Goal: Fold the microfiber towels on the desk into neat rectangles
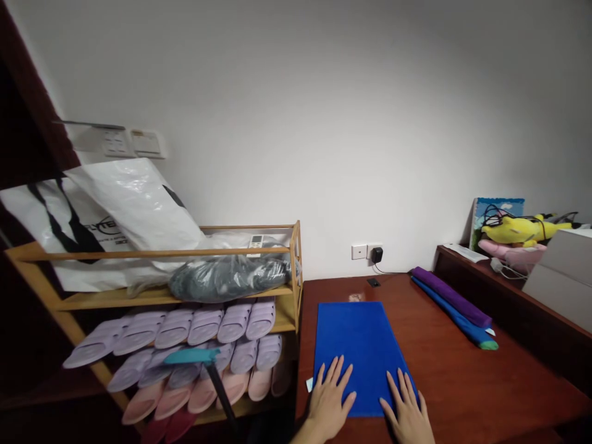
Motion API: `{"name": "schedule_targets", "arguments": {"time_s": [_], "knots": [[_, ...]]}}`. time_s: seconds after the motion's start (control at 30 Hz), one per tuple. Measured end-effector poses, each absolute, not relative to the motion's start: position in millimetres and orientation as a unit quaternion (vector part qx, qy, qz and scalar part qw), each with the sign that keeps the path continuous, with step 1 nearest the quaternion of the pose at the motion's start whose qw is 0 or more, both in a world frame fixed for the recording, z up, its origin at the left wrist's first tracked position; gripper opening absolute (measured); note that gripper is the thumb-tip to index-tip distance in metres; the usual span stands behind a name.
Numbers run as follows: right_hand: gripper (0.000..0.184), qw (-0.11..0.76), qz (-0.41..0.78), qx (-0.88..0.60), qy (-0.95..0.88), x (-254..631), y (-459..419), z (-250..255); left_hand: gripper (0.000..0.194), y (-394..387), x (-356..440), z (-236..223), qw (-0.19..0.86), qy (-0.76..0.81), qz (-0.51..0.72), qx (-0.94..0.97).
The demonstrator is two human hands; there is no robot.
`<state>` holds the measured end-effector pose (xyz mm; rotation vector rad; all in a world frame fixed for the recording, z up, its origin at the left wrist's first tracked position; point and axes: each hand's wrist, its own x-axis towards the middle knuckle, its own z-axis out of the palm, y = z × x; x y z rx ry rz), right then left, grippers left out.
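Note:
A blue cloth [354,345], which looks like a towel, lies flat as a long rectangle on the reddish-brown desk [444,388]. My left hand [329,398] rests on its near left part with the fingers spread. On the near right corner lies my right hand [407,410], fingers apart as well. Neither hand grips anything. A small white tag [309,385] sticks out at the cloth's left edge. Farther right on the desk are a rolled purple cloth [453,299] and, alongside it, a rolled blue cloth [451,311] with a green end.
Left of the desk stands a wooden shoe rack [296,277] with several slippers [176,327] and white bags [134,203]. A black plug [377,254] sits in the wall socket. On the right ledge are a yellow plush toy [513,229] and a white box [562,271].

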<state>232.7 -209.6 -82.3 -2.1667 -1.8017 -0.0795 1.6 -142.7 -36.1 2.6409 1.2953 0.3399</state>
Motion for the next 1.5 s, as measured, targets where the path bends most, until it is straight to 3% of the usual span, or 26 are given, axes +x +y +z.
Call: {"name": "schedule_targets", "arguments": {"time_s": [0.4,1.0,1.33,1.5], "knots": [[0.071,0.149,0.039,-0.733,-0.663,223,-130,-76,0.055,-78,-11,-37,0.065,0.481,0.098,0.869],[0.071,0.137,0.003,-0.737,-0.662,207,-45,-79,0.055,3,-21,-41,0.042,0.496,0.1,0.862],[0.069,0.176,-0.005,-0.731,-0.66,205,-45,-74,0.052,-4,-17,-48,-0.041,0.542,0.136,0.828],[0.059,0.191,-0.033,-0.719,-0.668,207,-54,-75,0.049,-33,-27,-50,-0.035,0.472,0.145,0.869]]}}
